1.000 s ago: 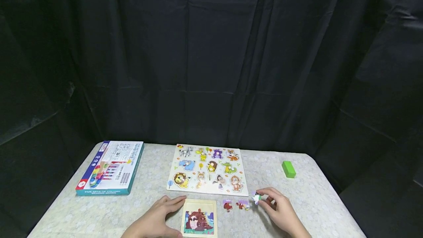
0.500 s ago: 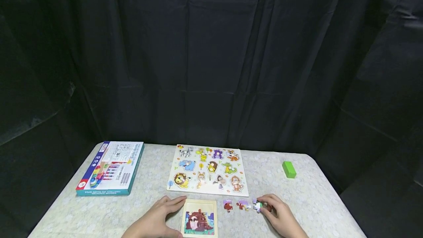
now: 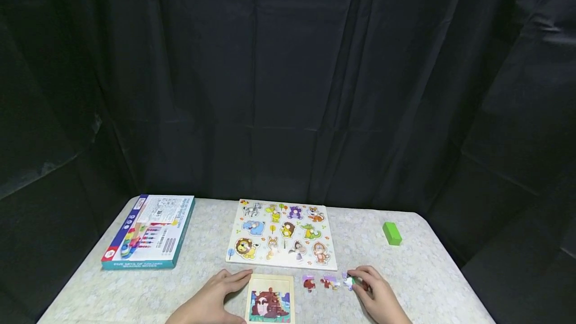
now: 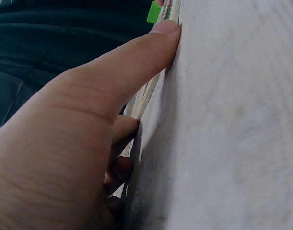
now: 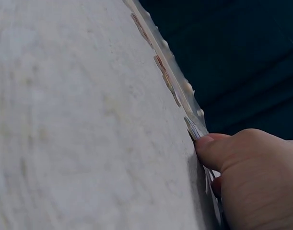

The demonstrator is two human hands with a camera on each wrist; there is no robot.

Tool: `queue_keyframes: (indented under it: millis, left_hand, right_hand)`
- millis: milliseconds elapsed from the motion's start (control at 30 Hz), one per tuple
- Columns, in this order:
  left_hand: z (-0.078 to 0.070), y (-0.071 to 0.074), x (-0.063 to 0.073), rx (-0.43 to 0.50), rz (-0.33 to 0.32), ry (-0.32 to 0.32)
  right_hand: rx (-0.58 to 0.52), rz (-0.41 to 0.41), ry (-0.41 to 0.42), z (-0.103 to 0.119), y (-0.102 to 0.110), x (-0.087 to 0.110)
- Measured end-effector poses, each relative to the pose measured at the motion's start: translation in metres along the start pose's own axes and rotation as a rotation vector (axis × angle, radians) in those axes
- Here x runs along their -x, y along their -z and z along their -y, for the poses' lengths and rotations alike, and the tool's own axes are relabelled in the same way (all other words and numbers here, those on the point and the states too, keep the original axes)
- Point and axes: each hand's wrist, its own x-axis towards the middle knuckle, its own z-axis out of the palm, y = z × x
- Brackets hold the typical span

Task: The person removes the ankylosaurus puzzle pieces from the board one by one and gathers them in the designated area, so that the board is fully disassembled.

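While the head view shows a wooden tray (image 3: pixel 270 277) with a brown animal picture (image 3: pixel 270 305) across its lower part, the left wrist view gives only its pale edge, the left hand's (image 3: pixel 211 298) extended thumb and fingers set against it. Right hand (image 3: pixel 379 298) pinches a white-and-green puzzle piece (image 3: pixel 348 281), just right of 2 loose pieces (image 3: pixel 308 283) on the table (image 3: pixel 432 279). Right wrist view, edge-on: thumb on the pinched piece, printed faces hidden; whether it touches the cloth, cannot tell.
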Motion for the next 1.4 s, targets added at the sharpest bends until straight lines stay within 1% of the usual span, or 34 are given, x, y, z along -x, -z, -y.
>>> queue_keyframes:
  millis: [233, 333, 467, 600, 733, 867, 1067, 1233, 1400]
  left_hand:
    - [0.0, -0.001, -0.001, 0.047, 0.007, 0.02]
    - [0.0, 0.0, 0.0, 0.037, 0.005, 0.015]
    - [-0.001, 0.0, 0.0, 0.021, 0.004, 0.001]
    - [0.0, 0.001, 0.001, 0.008, 0.004, -0.008]
    - [0.0, 0.001, 0.001, 0.005, 0.009, -0.003]
    - [0.0, 0.001, 0.001, -0.004, 0.016, 0.006]
    - [0.0, 0.001, 0.0, -0.007, 0.02, 0.015]
    - [0.0, 0.0, 0.0, -0.004, 0.019, 0.015]
    - [0.0, 0.0, 0.0, 0.002, 0.019, 0.025]
  right_hand:
    - [0.006, -0.015, 0.005, 0.002, -0.002, 0.001]
    - [-0.001, -0.015, 0.003, 0.002, -0.001, 0.001]
    - [-0.016, -0.004, -0.019, 0.003, 0.0, 0.002]
    - [-0.021, 0.008, -0.06, 0.003, 0.0, 0.001]
    - [-0.022, 0.018, -0.097, 0.004, 0.001, 0.0]
    - [-0.029, 0.022, -0.108, 0.005, 0.002, 0.0]
    - [-0.045, 0.008, -0.09, 0.007, 0.002, 0.001]
    - [-0.03, 0.02, -0.078, 0.009, 0.005, 0.0]
    - [-0.018, -0.011, -0.014, 0.016, 0.009, -0.004]
